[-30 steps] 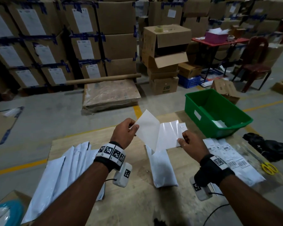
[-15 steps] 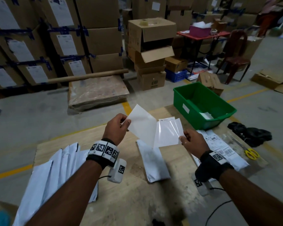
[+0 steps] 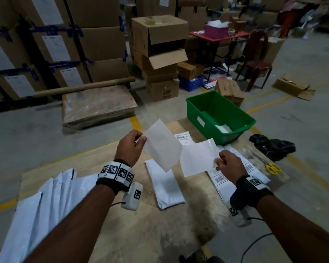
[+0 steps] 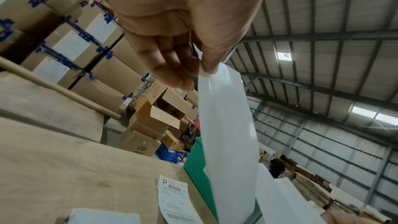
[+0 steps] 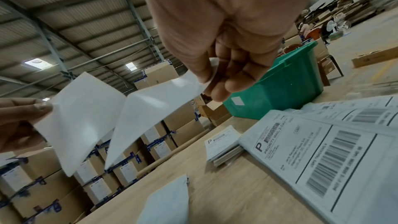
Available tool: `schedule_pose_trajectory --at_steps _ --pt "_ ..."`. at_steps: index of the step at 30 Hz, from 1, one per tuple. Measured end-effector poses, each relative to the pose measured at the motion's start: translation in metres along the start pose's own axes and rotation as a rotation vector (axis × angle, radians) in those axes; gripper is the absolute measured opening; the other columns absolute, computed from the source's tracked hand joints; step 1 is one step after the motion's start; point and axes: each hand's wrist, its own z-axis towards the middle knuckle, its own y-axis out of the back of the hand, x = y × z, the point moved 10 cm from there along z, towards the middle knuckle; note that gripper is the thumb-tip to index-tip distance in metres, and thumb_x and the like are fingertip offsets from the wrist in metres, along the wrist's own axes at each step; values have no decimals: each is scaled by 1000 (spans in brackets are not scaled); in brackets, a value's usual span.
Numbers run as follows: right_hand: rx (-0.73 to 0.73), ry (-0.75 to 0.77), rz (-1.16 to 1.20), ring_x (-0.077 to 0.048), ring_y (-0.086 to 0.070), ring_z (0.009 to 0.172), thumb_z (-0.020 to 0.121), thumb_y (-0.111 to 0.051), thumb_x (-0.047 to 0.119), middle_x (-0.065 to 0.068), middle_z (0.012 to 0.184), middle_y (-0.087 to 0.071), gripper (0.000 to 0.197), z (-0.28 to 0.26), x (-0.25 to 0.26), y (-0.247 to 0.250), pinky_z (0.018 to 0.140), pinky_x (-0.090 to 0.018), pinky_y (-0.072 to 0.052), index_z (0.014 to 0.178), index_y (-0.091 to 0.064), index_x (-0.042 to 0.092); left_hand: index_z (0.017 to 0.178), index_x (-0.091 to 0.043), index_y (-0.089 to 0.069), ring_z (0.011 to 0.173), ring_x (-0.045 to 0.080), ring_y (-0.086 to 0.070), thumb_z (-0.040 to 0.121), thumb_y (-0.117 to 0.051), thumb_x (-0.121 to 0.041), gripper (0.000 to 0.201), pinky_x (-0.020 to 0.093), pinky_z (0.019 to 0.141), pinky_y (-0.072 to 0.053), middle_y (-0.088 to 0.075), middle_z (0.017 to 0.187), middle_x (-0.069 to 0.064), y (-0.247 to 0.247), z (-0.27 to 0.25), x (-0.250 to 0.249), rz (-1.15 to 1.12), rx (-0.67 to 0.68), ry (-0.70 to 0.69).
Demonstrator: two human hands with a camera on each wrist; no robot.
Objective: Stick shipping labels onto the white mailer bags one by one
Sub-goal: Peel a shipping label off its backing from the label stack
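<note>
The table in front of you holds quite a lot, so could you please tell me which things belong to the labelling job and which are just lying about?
Belongs to the job:
- matte sheet, pinched by left hand
- glossy sheet, pinched by right hand
- single mailer bag
- unlabelled mailer stack
- labelled mailers
- spare labels

Just lying about:
- scissors
- black cloth
- green bin

mailer stack (image 3: 44,202) left | single mailer (image 3: 166,186) centre | labelled mailers (image 3: 234,173) right | bin (image 3: 207,109) behind

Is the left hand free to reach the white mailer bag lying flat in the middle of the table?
Probably not yet: the left hand pinches a white sheet. The mailer bag lies uncovered just below it.
</note>
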Motion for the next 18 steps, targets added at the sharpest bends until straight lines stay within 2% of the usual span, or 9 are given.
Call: schedule_pose_trajectory --at_steps 3,6,7,10,12,13,16,18 --pt "-26 19 -7 -33 -67 74 88 -58 13 -15 77 -64 11 8 -5 8 70 -42 -51 81 -50 10 95 -12 -61 81 21 -59 94 -57 -23 12 31 73 -46 -65 90 2 4 2 -8 58 -37 -34" --pt "3 22 26 -32 -67 75 90 -57 11 -15 85 -64 6 17 -6 9 68 -39 -50 89 -52 7 97 -9 -61 82 19 -57 94 -57 -21 13 28 74 -42 -63 89 1 9 8 -11 75 -98 -34" --pt "22 31 50 -32 -67 76 91 -56 10 -15 90 -64 6 21 -6 8 64 -35 -51 94 -53 7 97 -8 -61 83 19 -57 94 -57 -21 13 28 74 -42 -62 89 0 7 11 -14 80 -108 -37" --pt "64 46 93 -28 -66 74 93 -54 8 -12 97 -62 12 34 -7 7 50 -11 -42 104 -55 4 95 -8 -61 84 20 -58 94 -58 -19 11 28 74 -43 -62 87 0 -10 18 -24 80 -94 -50" --pt "82 76 108 -26 -66 73 93 -54 8 -9 93 -61 5 41 -5 8 48 -10 -42 98 -54 6 92 -9 -60 81 21 -58 93 -58 -19 10 28 72 -42 -62 85 1 -27 23 -33 87 -75 -57" --pt "93 88 121 -26 -66 74 93 -55 8 -8 92 -61 2 44 -5 8 50 -11 -43 94 -53 8 91 -10 -60 79 21 -58 93 -58 -20 10 27 70 -41 -62 84 1 -36 26 -38 92 -70 -58" --pt "151 126 97 -29 -66 78 90 -57 10 -12 93 -63 9 55 -14 8 63 -30 -53 86 -53 17 91 -12 -61 77 18 -57 93 -58 -22 11 26 69 -41 -63 83 -1 -58 40 -56 95 -80 -57" --pt "219 153 68 -27 -66 72 88 -57 10 -13 86 -65 18 60 -21 6 61 -33 -53 77 -51 23 92 -12 -63 80 16 -56 93 -58 -24 12 24 70 -38 -63 85 0 -71 54 -73 102 -103 -89"
